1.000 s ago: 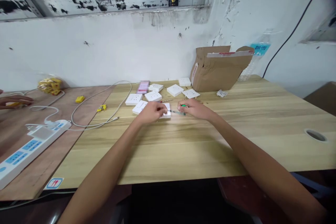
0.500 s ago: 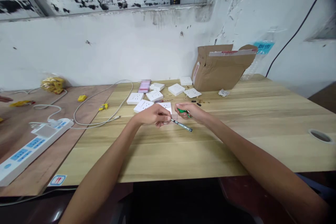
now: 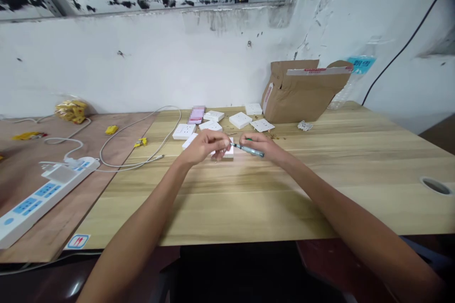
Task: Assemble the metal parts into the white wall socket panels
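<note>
A slim blue-grey pen (image 3: 250, 150) slants above the table, its left end pinched in the fingers of my left hand (image 3: 209, 146). My right hand (image 3: 262, 146) is closed around a green-handled screwdriver (image 3: 249, 140), of which only a bit of green shows. The right fingers are close to the pen's barrel; whether they touch it I cannot tell. Below my left fingers lies a white socket box (image 3: 229, 152), partly covered by that hand. Several other white socket boxes (image 3: 184, 131) lie just behind the hands.
A white socket plate (image 3: 262, 125) and small brass and dark parts (image 3: 273, 137) lie right of centre. An open cardboard box (image 3: 305, 92) stands against the wall. At left are a power strip (image 3: 46, 194), a looped white cable (image 3: 103, 151) and yellow pieces (image 3: 111, 129). A round hole (image 3: 436, 186) pierces the right tabletop.
The pen has risen with my left hand and lies flatter. My right hand has turned and moved slightly up and right, covering most of the green handle. A person's hand at far left has left view.
</note>
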The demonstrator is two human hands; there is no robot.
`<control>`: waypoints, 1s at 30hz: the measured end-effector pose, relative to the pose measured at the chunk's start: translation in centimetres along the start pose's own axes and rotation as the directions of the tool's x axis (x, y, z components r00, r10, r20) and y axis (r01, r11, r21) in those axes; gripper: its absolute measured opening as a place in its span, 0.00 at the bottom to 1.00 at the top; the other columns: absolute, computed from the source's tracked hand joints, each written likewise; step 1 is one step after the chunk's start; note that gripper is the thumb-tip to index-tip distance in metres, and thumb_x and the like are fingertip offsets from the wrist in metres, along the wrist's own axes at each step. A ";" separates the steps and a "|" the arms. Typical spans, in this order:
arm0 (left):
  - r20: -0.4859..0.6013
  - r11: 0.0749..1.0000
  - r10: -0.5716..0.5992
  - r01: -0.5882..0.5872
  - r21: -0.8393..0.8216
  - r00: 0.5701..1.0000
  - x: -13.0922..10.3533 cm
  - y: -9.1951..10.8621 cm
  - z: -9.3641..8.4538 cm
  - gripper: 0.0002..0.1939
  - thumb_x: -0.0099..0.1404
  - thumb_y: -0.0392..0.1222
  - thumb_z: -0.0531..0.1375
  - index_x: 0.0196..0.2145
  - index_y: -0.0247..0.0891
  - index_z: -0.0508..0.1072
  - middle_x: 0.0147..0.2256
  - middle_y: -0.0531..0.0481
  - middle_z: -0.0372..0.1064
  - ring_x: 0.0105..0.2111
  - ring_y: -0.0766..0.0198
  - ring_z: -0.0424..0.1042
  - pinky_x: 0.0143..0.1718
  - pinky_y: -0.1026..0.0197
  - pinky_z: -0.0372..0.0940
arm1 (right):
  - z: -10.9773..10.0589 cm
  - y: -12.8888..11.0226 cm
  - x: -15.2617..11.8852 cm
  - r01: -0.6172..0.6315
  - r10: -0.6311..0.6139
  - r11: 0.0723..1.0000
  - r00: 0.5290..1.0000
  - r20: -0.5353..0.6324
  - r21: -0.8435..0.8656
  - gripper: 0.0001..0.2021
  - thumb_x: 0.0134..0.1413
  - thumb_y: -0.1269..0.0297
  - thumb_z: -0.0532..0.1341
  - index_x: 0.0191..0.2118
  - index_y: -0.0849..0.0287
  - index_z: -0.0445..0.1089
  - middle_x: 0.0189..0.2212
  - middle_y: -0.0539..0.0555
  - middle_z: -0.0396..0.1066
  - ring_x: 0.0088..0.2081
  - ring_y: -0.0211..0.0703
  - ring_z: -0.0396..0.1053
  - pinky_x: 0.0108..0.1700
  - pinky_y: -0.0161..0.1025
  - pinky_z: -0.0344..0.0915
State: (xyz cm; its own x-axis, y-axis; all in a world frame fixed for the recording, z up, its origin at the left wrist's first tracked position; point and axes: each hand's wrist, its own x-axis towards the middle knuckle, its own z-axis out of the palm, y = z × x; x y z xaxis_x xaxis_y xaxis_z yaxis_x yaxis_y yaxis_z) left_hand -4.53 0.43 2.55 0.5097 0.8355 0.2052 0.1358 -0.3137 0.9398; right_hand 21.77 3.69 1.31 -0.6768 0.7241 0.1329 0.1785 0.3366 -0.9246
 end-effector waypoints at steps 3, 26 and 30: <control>0.119 0.971 -0.115 0.086 0.224 0.986 0.2 -0.2 0.5 0.19 0.73 0.56 0.64 0.31 0.38 0.79 0.22 0.51 0.70 0.22 0.63 0.66 0.28 0.60 0.58 | -2.0 -0.1 -0.3 -0.044 0.044 0.999 0.999 0.006 0.028 0.19 0.68 0.45 0.63 0.33 0.54 0.66 0.26 0.46 0.56 0.29 0.41 0.53 0.35 0.40 0.50; 0.188 0.945 -0.162 0.098 0.313 0.969 0.1 0.2 0.9 0.17 0.71 0.49 0.65 0.27 0.37 0.78 0.20 0.53 0.65 0.22 0.65 0.61 0.27 0.61 0.53 | -3.7 -0.4 -0.7 -0.095 0.097 0.986 0.995 -0.009 0.140 0.22 0.69 0.46 0.65 0.30 0.56 0.64 0.25 0.46 0.50 0.27 0.38 0.46 0.31 0.41 0.43; -0.292 0.751 -0.034 0.217 0.623 0.956 0.8 -0.8 -0.3 0.14 0.69 0.41 0.61 0.25 0.39 0.78 0.22 0.50 0.69 0.25 0.61 0.63 0.31 0.58 0.52 | -1.9 -2.7 -1.6 -0.117 0.107 0.981 0.992 -0.074 -0.154 0.19 0.73 0.47 0.61 0.35 0.56 0.71 0.29 0.49 0.59 0.31 0.41 0.56 0.35 0.41 0.51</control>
State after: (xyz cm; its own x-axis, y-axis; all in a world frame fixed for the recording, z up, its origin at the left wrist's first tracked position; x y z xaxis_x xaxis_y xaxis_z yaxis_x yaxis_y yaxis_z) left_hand -4.52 1.52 2.01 0.2343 0.9410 0.2442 0.7420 -0.3354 0.5804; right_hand 23.70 2.79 4.29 -0.5991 0.7984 0.0598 0.3646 0.3385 -0.8674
